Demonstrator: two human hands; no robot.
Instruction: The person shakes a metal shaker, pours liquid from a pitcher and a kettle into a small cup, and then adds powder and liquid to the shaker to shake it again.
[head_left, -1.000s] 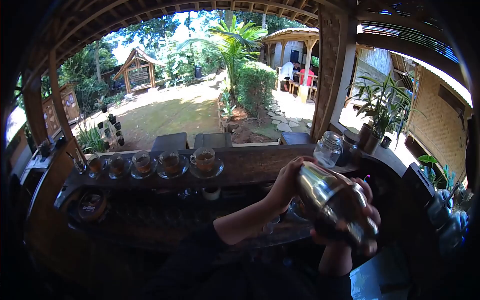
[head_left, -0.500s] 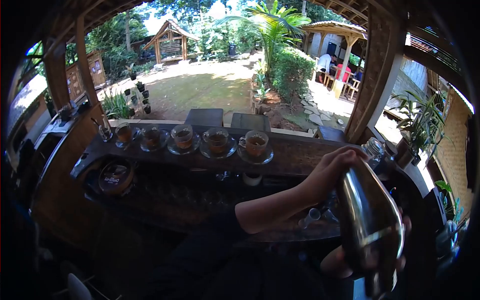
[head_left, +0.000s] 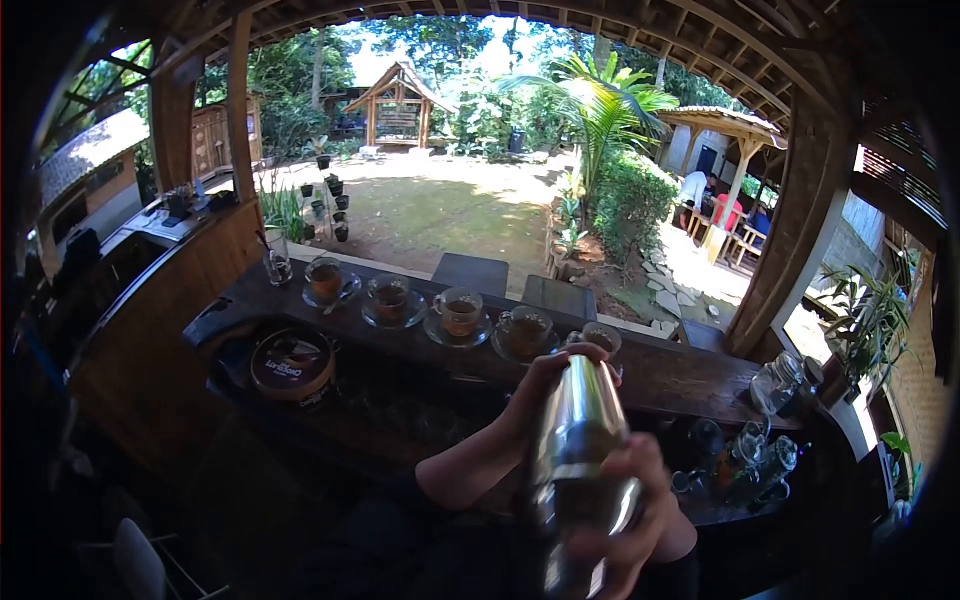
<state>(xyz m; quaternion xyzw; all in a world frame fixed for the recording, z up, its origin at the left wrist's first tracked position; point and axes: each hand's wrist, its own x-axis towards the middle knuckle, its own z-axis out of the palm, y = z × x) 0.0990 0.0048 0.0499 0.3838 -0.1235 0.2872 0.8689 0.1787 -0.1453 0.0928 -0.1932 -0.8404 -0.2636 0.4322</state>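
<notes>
A shiny metal cocktail shaker is tilted in front of me, slightly blurred by motion. My left hand is closed around its far, narrower end. Lower down, the fingers of my right hand wrap the shaker's body from the right. Beyond it, several glass cups of brown drink stand on glass saucers in a row along the wooden counter. The shaker and my left hand partly cover the rightmost cup.
A round chocolate-labelled tub sits on the lower shelf at left. A drinking glass stands at the counter's left end. Glass jars and other glassware are at right. Outside, people sit under a shelter.
Both my hands and the shaker have swung from the right toward the middle. My view has turned right, so the cups appear further right and lower.
</notes>
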